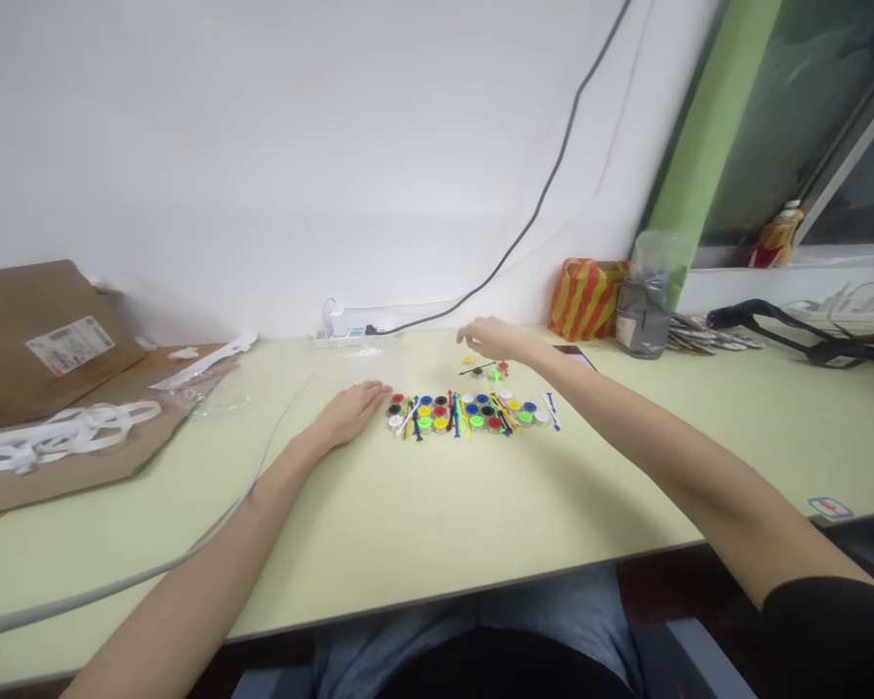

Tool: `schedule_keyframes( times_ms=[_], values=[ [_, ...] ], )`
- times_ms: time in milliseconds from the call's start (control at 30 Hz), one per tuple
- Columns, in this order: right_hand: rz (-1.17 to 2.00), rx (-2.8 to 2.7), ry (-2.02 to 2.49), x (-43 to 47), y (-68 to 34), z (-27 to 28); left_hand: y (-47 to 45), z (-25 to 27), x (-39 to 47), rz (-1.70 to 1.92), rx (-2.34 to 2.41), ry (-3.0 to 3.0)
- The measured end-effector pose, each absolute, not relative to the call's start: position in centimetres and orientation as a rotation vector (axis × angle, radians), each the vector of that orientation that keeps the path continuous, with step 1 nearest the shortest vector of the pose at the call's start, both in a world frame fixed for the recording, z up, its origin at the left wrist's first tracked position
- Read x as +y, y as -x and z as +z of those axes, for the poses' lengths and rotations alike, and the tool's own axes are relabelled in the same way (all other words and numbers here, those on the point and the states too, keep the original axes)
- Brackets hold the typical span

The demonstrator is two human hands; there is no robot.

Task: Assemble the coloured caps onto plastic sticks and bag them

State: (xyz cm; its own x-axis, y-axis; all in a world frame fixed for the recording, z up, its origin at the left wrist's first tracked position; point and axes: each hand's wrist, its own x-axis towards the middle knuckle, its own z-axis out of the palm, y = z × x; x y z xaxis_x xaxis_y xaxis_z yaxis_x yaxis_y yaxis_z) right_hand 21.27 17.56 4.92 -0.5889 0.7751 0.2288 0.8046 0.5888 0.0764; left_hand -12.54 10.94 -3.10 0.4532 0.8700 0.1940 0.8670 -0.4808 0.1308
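Note:
My left hand (356, 408) lies flat on the table, fingers stretched out, just left of a block of small round colored discs (441, 412). The discs stand in rows, in red, blue, black, white, yellow and green. Thin colored arrow-shaped sticks (457, 416) lie between the groups of discs. Over the far side of the table hangs my right hand (489, 337), its fingers bent down and together; whether they hold anything is too small to make out. Below it are several loose discs, among them a green disc (494, 374), and a black arrow-shaped stick (473, 370).
A power strip (353, 333) with a dark cable (539, 209) sits by the wall. Cardboard packaging (50, 330) is at left, near a grey cable (266, 451). A striped bag (587, 299), a dark pouch (642, 316) and a black frame (779, 325) stand at right.

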Motion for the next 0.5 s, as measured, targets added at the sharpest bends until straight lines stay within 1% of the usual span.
schedule_keyframes(
  times_ms=[100, 167, 300, 500],
  values=[
    [-0.173, -2.472, 1.208, 13.4, -23.6, 3.0, 12.8, -3.6, 11.2, 0.322, 1.654, -2.699],
    [-0.160, -2.324, 1.208, 11.4, -25.2, 1.0, 13.0, -4.1, 11.3, 0.297, 1.762, -2.671],
    [-0.055, -2.093, 1.257, 10.4, -27.8, -2.2, 13.1, -4.4, 11.4, 0.227, 1.853, -2.575],
    [-0.011, -1.954, 1.289, 10.7, -28.1, -2.2, 13.0, -3.9, 11.1, 0.203, 1.841, -2.576]
  ],
)
